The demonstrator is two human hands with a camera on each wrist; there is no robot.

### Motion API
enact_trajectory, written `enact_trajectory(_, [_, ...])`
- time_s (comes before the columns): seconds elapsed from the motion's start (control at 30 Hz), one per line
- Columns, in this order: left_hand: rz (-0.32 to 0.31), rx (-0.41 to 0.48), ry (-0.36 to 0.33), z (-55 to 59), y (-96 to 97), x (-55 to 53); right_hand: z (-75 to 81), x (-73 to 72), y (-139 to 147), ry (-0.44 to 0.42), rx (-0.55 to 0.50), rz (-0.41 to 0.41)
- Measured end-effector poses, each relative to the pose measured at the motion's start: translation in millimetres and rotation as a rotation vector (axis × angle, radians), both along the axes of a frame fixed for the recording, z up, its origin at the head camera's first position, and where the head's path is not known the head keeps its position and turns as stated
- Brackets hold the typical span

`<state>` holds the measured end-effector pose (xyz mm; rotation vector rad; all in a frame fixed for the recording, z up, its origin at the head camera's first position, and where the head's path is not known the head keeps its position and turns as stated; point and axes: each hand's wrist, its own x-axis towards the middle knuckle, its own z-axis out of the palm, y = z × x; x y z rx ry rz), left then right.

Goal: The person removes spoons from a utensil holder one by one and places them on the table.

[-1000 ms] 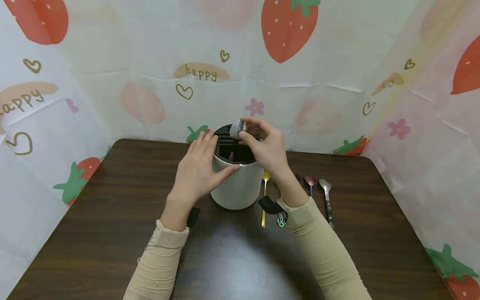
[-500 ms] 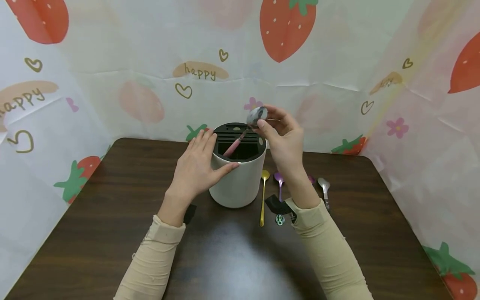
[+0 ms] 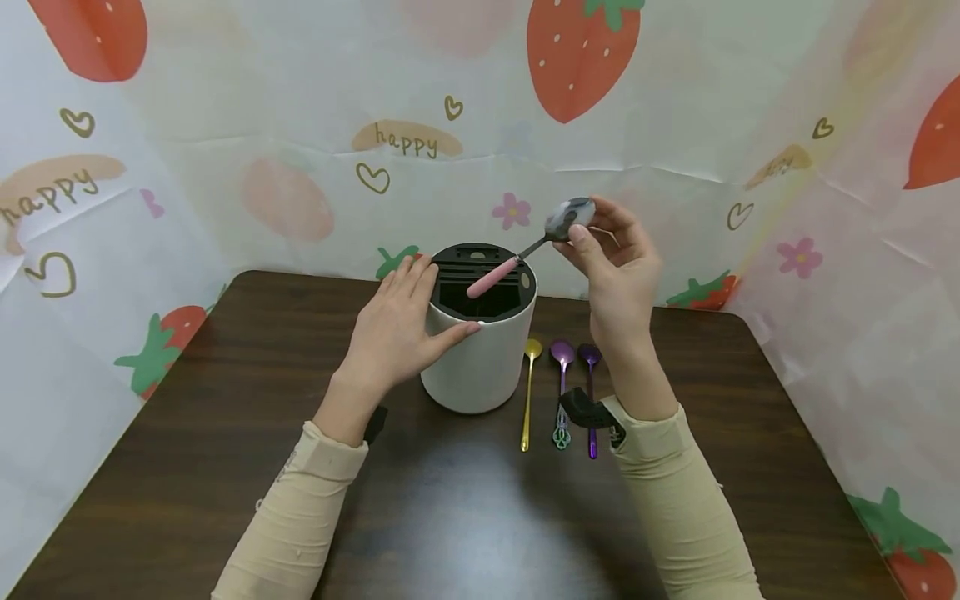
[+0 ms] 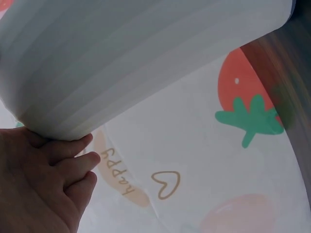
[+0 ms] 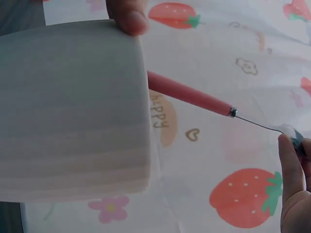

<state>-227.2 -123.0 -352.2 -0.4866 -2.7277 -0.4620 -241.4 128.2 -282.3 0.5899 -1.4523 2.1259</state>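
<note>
A white cylindrical utensil holder with a slotted black top stands on the table. My left hand rests against its upper left side, fingers fairly straight and thumb along the front near the rim. In the left wrist view, the left hand touches the holder's pale wall. With thumb and fingertips, my right hand pinches the metal bowl of a pink-handled spoon. This spoon slants down to the left, its handle end over the top's opening. In the right wrist view, the holder's edge hides that end.
Right of the holder, a gold spoon, a light purple spoon and a dark purple spoon lie side by side on the dark wooden table. A strawberry-print cloth hangs around the table's back and sides.
My right hand has moved up and to the right, drawing the pink-handled spoon out of the holder's opening. The left hand stays at the holder. The silver spoon has gone behind the right wrist.
</note>
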Motion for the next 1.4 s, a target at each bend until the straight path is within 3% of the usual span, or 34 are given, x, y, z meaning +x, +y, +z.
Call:
enact_trajectory(0.23, [0.011,-0.027,-0.044,2.2,1.6,-0.5,0.2,4.4,19.5,0.004,-0.069,-0.011])
enact_trajectory(0.67, [0.010,-0.018,-0.021,4.4,3.8,-1.8,1.4,11.7,60.6,-0.036,-0.218,-0.073])
enact_trajectory(1.0, [0.020,-0.026,-0.047,4.8,3.6,1.1,-17.4,14.1,95.6,-0.099,-0.193,-0.133])
enact_trajectory(1.4, [0.015,-0.037,-0.038,4.2,4.7,2.0,-56.0,14.9,152.6,-0.272,-0.006,-0.220])
